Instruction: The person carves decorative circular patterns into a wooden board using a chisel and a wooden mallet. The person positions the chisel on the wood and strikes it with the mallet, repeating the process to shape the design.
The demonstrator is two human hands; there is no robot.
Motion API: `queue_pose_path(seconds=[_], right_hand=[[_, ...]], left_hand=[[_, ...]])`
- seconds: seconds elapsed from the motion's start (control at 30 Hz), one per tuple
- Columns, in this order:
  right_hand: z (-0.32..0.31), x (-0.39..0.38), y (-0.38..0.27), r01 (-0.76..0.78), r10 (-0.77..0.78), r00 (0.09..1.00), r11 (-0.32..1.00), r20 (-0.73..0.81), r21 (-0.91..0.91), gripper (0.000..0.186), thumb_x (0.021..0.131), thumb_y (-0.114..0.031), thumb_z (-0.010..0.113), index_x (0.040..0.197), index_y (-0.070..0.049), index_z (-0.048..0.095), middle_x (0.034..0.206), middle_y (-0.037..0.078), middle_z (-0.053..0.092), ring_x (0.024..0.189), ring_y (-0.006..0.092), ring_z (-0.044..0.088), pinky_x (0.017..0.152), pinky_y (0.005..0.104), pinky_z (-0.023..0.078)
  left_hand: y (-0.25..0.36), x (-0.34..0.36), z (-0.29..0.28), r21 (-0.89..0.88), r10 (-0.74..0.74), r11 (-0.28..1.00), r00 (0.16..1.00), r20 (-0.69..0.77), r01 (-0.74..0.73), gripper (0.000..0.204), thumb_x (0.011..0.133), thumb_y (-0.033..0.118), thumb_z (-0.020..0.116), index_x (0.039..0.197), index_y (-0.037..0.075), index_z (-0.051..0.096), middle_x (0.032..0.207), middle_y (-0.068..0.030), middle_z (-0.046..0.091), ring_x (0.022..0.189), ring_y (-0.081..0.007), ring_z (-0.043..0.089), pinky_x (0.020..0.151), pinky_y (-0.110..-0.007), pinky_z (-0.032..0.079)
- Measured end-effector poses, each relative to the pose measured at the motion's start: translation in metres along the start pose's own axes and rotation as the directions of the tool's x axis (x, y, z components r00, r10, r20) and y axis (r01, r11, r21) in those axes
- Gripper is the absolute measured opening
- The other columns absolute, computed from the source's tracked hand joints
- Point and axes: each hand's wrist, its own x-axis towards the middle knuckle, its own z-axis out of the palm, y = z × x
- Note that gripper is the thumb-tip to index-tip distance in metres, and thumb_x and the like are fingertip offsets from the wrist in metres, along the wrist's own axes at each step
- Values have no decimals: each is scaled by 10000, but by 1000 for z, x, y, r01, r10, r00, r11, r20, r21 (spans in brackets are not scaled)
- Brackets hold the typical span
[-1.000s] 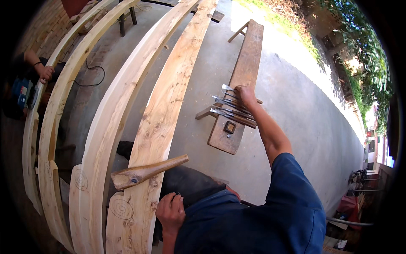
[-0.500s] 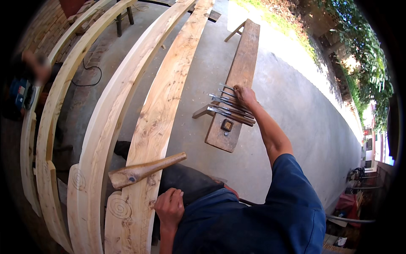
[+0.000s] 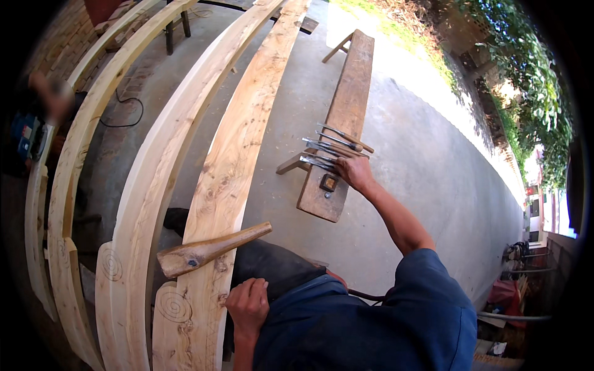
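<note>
On a narrow wooden bench (image 3: 346, 105) lies a row of several chisels (image 3: 337, 148), metal blades pointing left and wooden handles right. My right hand (image 3: 354, 171) is closed over the handles at the near end of the row, gripping a chisel; its fingertips are partly hidden. My left hand (image 3: 247, 304) is curled closed beside the right edge of the nearest carved wooden beam (image 3: 232, 167), by my leg; whatever its fingers hold, if anything, is hidden. A wooden mallet (image 3: 213, 250) lies across that beam, its handle toward the right.
More long curved beams (image 3: 164, 148) run alongside on the left, some with spiral marks at the near ends. At far left a person (image 3: 49, 102) handles a blue power tool (image 3: 25, 135). A black cable (image 3: 130, 117) lies on the concrete floor. A small dark square block (image 3: 328, 182) sits on the bench.
My right hand has moved from the far end of the chisel row to its near end, uncovering the far handles. My left hand and the mallet stay put.
</note>
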Motion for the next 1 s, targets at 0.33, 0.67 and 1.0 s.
queue_pose_path(seconds=[0.33,0.67,1.0], right_hand=[[20,13,4,-144,146,989,984,-17,101,178,916,-301,735,926,-127,775,813,158,750,782,376,741,704,514,582],[26,19,8,-167,167,986,986,5,16,227,922,-318,732,846,-105,735,795,171,739,780,392,738,705,527,576],[11,14,-10,-126,140,984,983,-106,132,164,943,-270,711,1007,-119,706,837,155,747,802,387,741,698,520,576]], left_hand=[[-1,0,0,6,6,1000,1000,14,-6,113,839,38,811,930,58,747,871,-93,746,731,-303,710,648,-409,546],[-7,-5,5,-5,29,1000,999,16,-29,88,869,69,797,928,67,731,816,-74,701,687,-284,669,611,-405,516],[-9,-7,6,-2,23,1000,999,25,-23,93,874,82,800,929,75,725,820,-69,700,685,-284,668,608,-406,515]])
